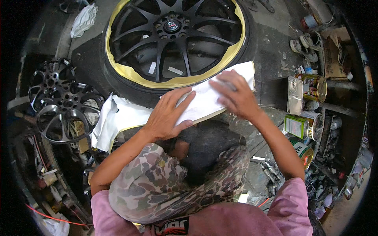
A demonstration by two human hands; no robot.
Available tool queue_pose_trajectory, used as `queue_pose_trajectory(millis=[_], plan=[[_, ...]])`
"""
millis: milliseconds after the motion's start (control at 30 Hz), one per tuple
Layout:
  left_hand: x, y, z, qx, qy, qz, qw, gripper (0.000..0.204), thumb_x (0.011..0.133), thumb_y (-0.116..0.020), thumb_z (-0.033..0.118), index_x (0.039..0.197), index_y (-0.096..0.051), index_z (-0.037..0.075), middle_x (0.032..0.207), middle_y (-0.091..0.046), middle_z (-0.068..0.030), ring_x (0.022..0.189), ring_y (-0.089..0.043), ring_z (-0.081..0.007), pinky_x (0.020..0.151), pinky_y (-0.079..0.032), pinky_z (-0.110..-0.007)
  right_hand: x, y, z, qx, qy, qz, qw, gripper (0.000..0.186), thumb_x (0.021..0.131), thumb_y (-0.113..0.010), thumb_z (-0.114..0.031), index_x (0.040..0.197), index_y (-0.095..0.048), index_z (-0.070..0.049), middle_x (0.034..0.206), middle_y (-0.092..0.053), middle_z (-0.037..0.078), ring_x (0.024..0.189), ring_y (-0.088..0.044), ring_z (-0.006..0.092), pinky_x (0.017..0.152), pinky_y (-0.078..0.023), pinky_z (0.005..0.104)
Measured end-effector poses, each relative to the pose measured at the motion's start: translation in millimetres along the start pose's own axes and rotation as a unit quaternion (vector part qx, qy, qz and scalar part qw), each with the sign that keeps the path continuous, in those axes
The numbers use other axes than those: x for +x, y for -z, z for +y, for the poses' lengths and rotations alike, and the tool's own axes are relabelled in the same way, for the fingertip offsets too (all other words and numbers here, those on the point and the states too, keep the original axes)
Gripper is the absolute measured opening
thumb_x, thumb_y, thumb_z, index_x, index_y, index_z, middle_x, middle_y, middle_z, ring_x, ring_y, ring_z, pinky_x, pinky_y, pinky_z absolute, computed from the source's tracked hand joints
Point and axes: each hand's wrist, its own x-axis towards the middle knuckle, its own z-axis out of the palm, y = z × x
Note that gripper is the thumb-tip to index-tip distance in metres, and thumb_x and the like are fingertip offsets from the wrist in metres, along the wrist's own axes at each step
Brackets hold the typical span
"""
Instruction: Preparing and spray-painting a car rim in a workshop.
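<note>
Head view: your left hand (167, 116) and right hand (234, 96) lie flat, fingers spread, on the white paper (204, 100); press it snug along the tyre (130, 88), beside the yellow tape (177, 82).

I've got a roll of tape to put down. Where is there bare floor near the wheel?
Bare concrete lies between the wheel and the shoes, above the cans. The right side by the cans is crowded, and so is the left by the stacked rims. Both hands, left and right, cover the paper.
</note>
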Motion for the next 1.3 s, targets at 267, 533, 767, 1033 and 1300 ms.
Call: queue_pose_trajectory(millis=[267, 533, 767, 1033, 1300], plan=[[-4, -50, -45, 0.258, -0.125, 0.101, 0.952, 0.066, 0.092, -0.067, 0.027, 0.151, -0.044, 0.011, 0.151, -0.042, -0.008, 0.134, -0.042, -0.0256, 0.112, -0.035, -0.041, -10, -26, 41, 0.035, 0.002, 0.175, 0.984, 0.054, 0.08, -0.078, -0.017, 0.131, -0.06, -0.013, 0.131, -0.059, 0.01, 0.129, -0.053, 0.0329, 0.108, -0.044, 0.0463], [12, -44, -31, 0.202, -0.147, 0.12, 0.961, 0.074, 0.084, -0.074, 0.014, 0.15, -0.044, 0.01, 0.151, -0.043, -0.0161, 0.133, -0.045, -0.0369, 0.108, -0.038, -0.047, -109, 1, -83, -0.04, -0.263, 0.292, 0.919, 0.04, 0.087, -0.068, -0.011, 0.125, -0.061, -0.003, 0.128, -0.057, 0.019, 0.125, -0.053, 0.0365, 0.109, -0.042, 0.0476], [36, 13, 23, 0.174, -0.141, 0.089, 0.97, 0.06, 0.09, -0.07, 0.016, 0.145, -0.048, 0.005, 0.148, -0.041, -0.0218, 0.134, -0.04, -0.041, 0.113, -0.033, -0.049, -364, -51, -294, -0.065, -0.691, 0.307, 0.652, 0.016, 0.086, -0.067, -0.003, 0.102, -0.07, -0.005, 0.106, -0.065, 0.016, 0.107, -0.061, 0.0352, 0.093, -0.049, 0.0415], [74, 113, 127, 0.004, -0.119, 0.137, 0.983, 0.028, 0.108, -0.047, 0.018, 0.114, -0.062, -0.005, 0.1, -0.063, -0.0107, 0.094, -0.058, -0.0192, 0.088, -0.045, -0.031, -527, -142, -351, 0.036, -0.844, 0.406, 0.349, 0.018, 0.09, -0.07, -0.017, 0.101, -0.073, -0.003, 0.089, -0.073, 0.016, 0.084, -0.073, 0.0267, 0.078, -0.056, 0.038], [60, 99, 270, 0.012, -0.095, -0.128, 0.987, 0.02, 0.102, -0.057, 0.013, 0.098, -0.063, -0.006, 0.087, -0.06, -0.0128, 0.081, -0.055, -0.0203, 0.079, -0.045, -0.031, -553, -59, -254, -0.129, -0.748, 0.528, 0.382, 0.021, 0.096, -0.063, -0.022, 0.096, -0.069, -0.001, 0.087, -0.067, 0.017, 0.078, -0.068, 0.0306, 0.075, -0.053, 0.0393]])
